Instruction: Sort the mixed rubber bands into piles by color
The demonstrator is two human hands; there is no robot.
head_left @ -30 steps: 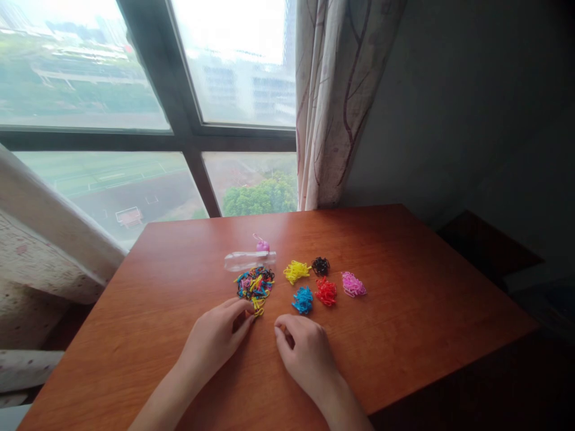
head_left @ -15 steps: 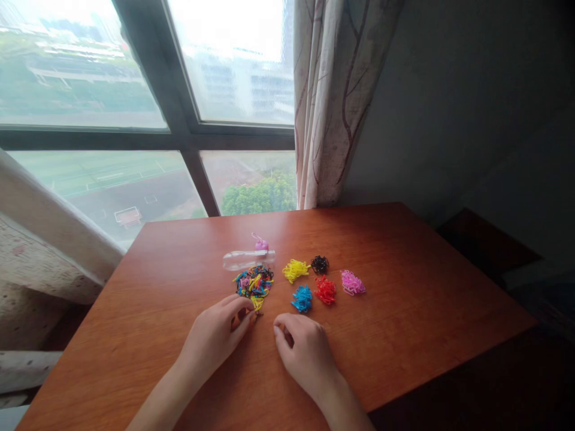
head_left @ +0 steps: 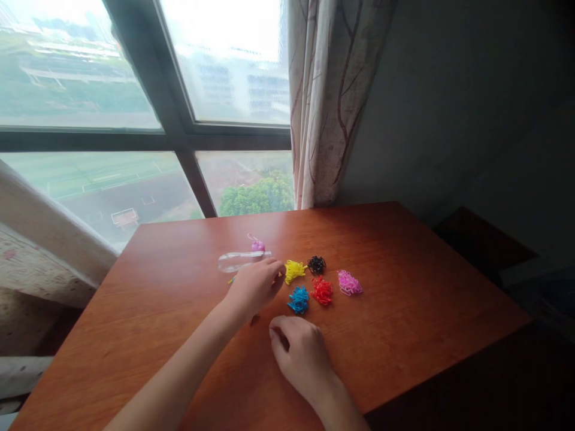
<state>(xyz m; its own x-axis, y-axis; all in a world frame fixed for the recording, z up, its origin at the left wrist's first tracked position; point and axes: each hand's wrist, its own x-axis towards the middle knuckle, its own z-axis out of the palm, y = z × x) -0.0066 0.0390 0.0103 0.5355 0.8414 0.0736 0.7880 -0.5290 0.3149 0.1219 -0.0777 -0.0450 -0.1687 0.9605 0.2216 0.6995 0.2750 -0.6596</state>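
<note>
My left hand (head_left: 258, 284) reaches over the table, its fingertips pinched together at the left edge of a pile of yellow rubber bands (head_left: 295, 271). Whatever is between those fingers is too small to make out. It hides nearly all of the mixed-colour pile. My right hand (head_left: 299, 347) rests closer to me, thumb and forefinger closed together; their contents, if any, do not show. Just beyond it lie blue rubber bands (head_left: 298, 299) and red rubber bands (head_left: 322, 290). Black rubber bands (head_left: 316, 264) and pink rubber bands (head_left: 349, 282) form piles farther off.
A clear plastic container (head_left: 240, 261) lies on its side behind my left hand, beside a pink round piece with a loop (head_left: 257, 245). The wooden table (head_left: 404, 311) reaches to the window (head_left: 256, 179) and a curtain (head_left: 321, 120). One small dark band (head_left: 254, 319) lies under my left wrist.
My left hand has moved right and away from me, from the near edge of the mixed pile to the yellow pile, now covering the mixed pile. My right hand has stayed almost still.
</note>
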